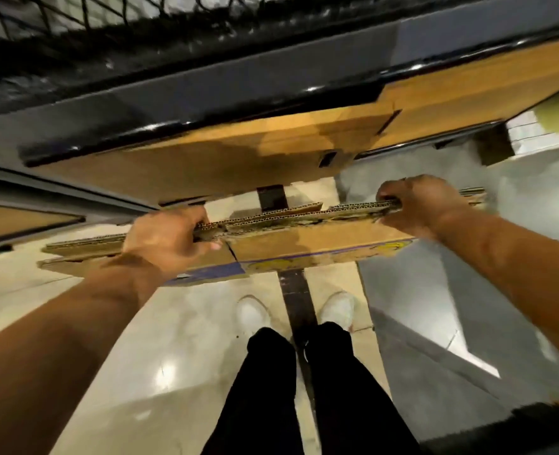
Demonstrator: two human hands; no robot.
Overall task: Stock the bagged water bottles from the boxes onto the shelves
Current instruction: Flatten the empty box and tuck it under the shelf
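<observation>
Below, glossy tiled floor [160,356], left hand [170,239] and right hand [419,205] gripping flattened cardboard [304,238]

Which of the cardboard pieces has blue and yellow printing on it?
The flattened cardboard held by both hands, left hand and right hand. The cardboard above it is plain brown.

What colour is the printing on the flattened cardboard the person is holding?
Blue or purple with yellow marks, on brown flattened cardboard, seen from the head camera.

Glossy pale tiled floor [179,349], dark floor strip [296,300], white shoes [253,313], black trousers [258,389], blurred black wire mesh [74,14]
</observation>
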